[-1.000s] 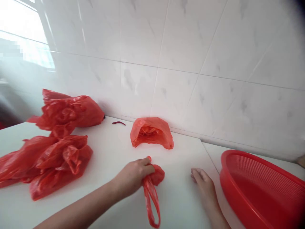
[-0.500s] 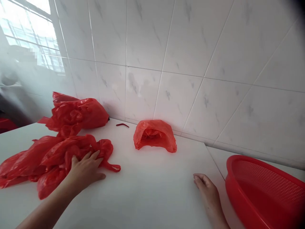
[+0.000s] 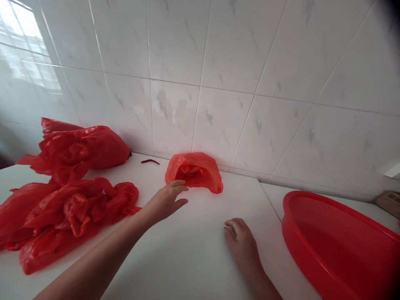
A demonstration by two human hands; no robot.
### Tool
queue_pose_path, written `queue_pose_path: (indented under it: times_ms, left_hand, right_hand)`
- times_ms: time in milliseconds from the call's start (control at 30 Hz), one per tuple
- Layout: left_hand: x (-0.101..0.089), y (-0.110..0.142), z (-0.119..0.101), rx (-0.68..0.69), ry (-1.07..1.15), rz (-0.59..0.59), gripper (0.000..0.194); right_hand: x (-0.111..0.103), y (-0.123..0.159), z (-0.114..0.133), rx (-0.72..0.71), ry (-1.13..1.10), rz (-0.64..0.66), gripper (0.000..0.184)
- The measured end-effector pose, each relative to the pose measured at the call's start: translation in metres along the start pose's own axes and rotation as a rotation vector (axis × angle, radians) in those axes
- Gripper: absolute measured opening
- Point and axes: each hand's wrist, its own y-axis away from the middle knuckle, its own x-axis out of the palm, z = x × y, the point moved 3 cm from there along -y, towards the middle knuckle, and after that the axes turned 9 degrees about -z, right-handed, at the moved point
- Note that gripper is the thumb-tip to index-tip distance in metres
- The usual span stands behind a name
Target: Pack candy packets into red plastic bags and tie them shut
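Observation:
My left hand (image 3: 168, 200) reaches over the white table, its fingers apart and holding nothing. Just beyond its fingertips, against the wall, stands a small red plastic bag (image 3: 195, 160) with its mouth facing me and crumpled red plastic inside. My right hand (image 3: 242, 241) hovers above the table to the right, fingers curled with a gap between thumb and forefinger and nothing visible in it. A heap of crumpled red plastic bags (image 3: 71, 212) lies to the left, partly behind my left forearm.
A fuller red plastic bag (image 3: 93, 146) sits at the back left by the tiled wall (image 3: 231, 116). Near it lies a thin dark red bent piece (image 3: 150, 161). A large red plastic basket (image 3: 306, 246) stands at the right, with a brown box (image 3: 389, 203) behind it.
My left hand has left the bag heap and moved right toward the small bag. My right hand has moved left, away from the basket, its thumb and forefinger parting. The view has shifted right.

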Motion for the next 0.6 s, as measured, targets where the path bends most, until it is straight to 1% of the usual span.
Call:
queue_pose_path:
  times_ms: [67,100,167,267,367,433,533,600]
  left_hand:
    - [0.027,-0.017,-0.002,0.004,0.051,0.047,0.034]
    - [0.039,-0.025,-0.002,-0.003,0.053,0.048,0.035]
    - [0.059,-0.038,0.001,-0.029,0.041,0.033,0.036]
    - [0.079,-0.048,0.003,-0.060,0.026,0.030,0.036]
    - [0.088,-0.038,-0.006,-0.015,0.046,0.070,0.029]
    - [0.088,-0.025,-0.020,0.050,0.081,0.115,0.024]
    - [0.082,-0.008,-0.040,0.123,0.127,0.155,0.018]
    - [0.075,-0.004,-0.048,0.138,0.134,0.132,0.021]
  right_hand:
    - [0.011,0.005,0.018,-0.150,0.061,0.080,0.016]
    - [0.015,0.006,0.024,-0.184,0.093,0.111,0.017]
    - [0.019,0.007,0.029,-0.191,0.137,0.140,0.019]
    - [0.020,0.007,0.027,-0.171,0.142,0.138,0.019]
    - [0.022,0.006,0.018,-0.202,0.125,0.105,0.025]
    - [0.026,0.003,0.013,-0.234,0.105,0.034,0.035]
    - [0.032,-0.005,0.008,-0.266,0.087,-0.095,0.051]
    - [0.036,-0.010,0.010,-0.277,0.106,-0.111,0.057]
